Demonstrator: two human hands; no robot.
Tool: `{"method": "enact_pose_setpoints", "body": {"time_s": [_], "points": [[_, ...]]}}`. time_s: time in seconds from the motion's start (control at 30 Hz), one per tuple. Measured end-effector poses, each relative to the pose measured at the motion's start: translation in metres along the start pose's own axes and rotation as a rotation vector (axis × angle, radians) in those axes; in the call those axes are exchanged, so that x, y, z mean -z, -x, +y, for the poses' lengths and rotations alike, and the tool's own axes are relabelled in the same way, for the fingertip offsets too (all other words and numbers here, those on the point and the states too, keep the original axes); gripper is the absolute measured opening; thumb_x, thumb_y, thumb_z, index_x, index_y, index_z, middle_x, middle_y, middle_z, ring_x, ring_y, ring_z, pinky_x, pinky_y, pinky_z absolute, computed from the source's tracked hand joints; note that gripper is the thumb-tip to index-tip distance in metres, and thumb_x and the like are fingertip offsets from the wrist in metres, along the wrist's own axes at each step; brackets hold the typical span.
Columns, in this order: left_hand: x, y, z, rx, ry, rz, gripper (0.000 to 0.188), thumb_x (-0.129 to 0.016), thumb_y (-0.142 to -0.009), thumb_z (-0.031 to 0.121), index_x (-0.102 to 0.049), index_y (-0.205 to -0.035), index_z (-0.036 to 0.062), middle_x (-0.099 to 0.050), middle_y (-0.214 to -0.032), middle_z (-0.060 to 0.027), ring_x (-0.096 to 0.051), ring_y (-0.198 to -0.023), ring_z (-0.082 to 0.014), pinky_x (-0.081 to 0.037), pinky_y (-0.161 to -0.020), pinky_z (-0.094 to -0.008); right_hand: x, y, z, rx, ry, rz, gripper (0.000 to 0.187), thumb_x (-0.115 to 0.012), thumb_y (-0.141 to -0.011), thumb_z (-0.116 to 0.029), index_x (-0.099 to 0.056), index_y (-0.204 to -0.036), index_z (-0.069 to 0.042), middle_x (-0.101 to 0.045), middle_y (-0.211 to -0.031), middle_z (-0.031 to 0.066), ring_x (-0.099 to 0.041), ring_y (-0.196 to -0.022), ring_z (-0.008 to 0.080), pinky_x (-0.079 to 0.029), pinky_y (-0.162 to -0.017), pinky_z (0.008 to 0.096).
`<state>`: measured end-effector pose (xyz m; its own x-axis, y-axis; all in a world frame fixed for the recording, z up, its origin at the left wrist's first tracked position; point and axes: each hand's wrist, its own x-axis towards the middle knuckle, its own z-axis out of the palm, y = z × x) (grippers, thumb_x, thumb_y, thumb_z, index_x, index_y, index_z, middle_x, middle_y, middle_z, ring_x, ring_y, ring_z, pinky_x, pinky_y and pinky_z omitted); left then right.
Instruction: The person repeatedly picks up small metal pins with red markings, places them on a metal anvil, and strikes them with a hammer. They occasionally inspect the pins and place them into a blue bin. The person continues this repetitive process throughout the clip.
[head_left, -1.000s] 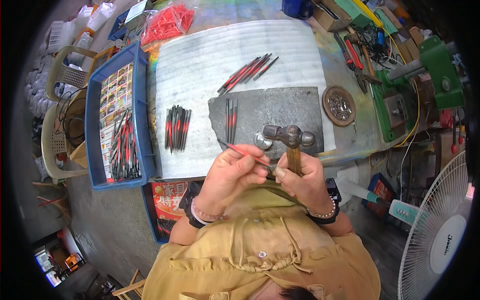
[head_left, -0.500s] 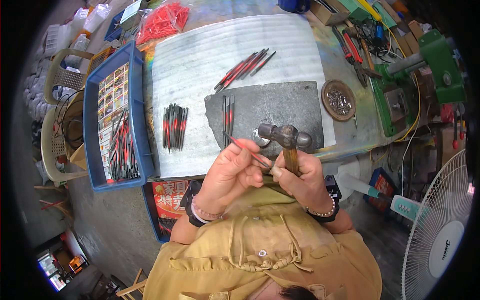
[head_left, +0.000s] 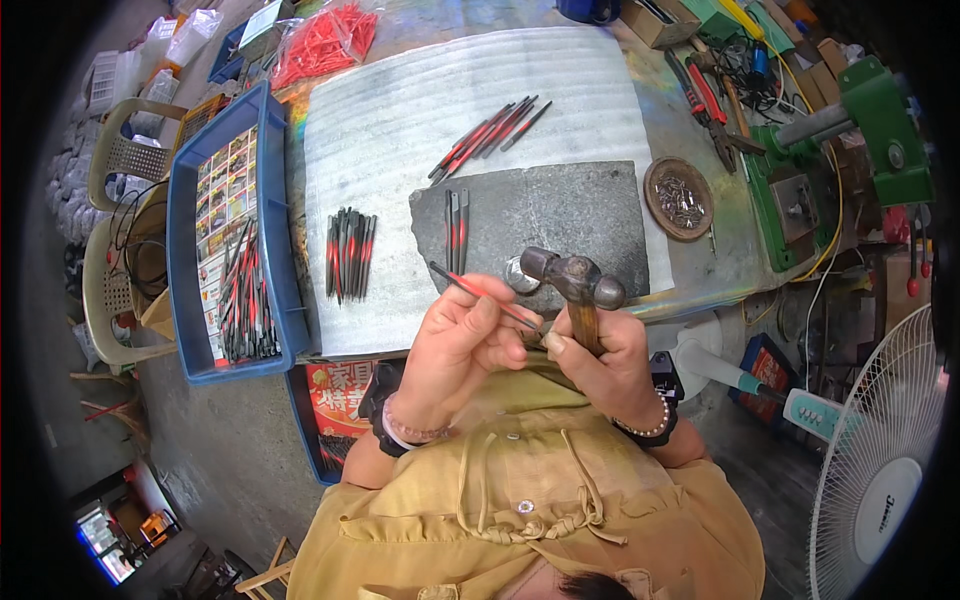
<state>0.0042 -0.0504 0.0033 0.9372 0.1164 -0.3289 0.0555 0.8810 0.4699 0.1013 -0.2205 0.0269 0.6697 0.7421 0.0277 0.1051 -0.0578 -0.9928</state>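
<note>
Nearest, a thin red-and-black rod [head_left: 487,293] is pinched in the left hand [head_left: 462,343], while a ball-peen hammer [head_left: 574,283] is gripped by its wooden handle in the right hand [head_left: 603,358]. Just beyond, a dark stone slab [head_left: 560,215] lies on the table; further rods [head_left: 348,252] rest left, and a blue tray [head_left: 196,300] far left.

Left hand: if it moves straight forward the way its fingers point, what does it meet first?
Probably the hammer held in the right hand: the left hand points its fingers and thin red rod toward it. Depth is unclear.

Red printed box [head_left: 335,395] below bench, clear bags [head_left: 325,40] above
</note>
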Motion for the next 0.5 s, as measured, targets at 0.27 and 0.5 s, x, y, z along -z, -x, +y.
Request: {"method": "enact_pose_setpoints", "body": {"time_s": [0.27, 0.5], "points": [[0.0011, -0.0005, -0.0024, 0.034, 0.036, -0.01, 0.023, -0.057, -0.098, 0.021, -0.052, -0.113, 0.0039, -0.067, -0.101, -0.0232, -0.069, -0.07, -0.0207, -0.06, -0.061, -0.0289, -0.0008, -0.0011, -0.0027, -0.006, -0.019, 0.014, 0.013, -0.062, -0.087, -0.005, -0.061, -0.097, 0.003, -0.055, -0.073, 0.0041, -0.05, -0.063, 0.0076, -0.042, -0.057, 0.0272], [-0.0001, -0.0001, -0.0034, -0.048, -0.073, -0.003, 0.022, -0.056, -0.099, 0.019, -0.052, -0.112, 0.0024, -0.067, -0.101, -0.0219, -0.069, -0.07, -0.021, -0.06, -0.062, -0.0295, -0.0023, -0.0011, -0.0036, -0.045, -0.023, 0.022, 0.016, -0.062, -0.087, -0.005, -0.061, -0.101, 0.003, -0.055, -0.077, 0.0042, -0.049, -0.066, 0.007, -0.042, -0.058, 0.0265]]}}
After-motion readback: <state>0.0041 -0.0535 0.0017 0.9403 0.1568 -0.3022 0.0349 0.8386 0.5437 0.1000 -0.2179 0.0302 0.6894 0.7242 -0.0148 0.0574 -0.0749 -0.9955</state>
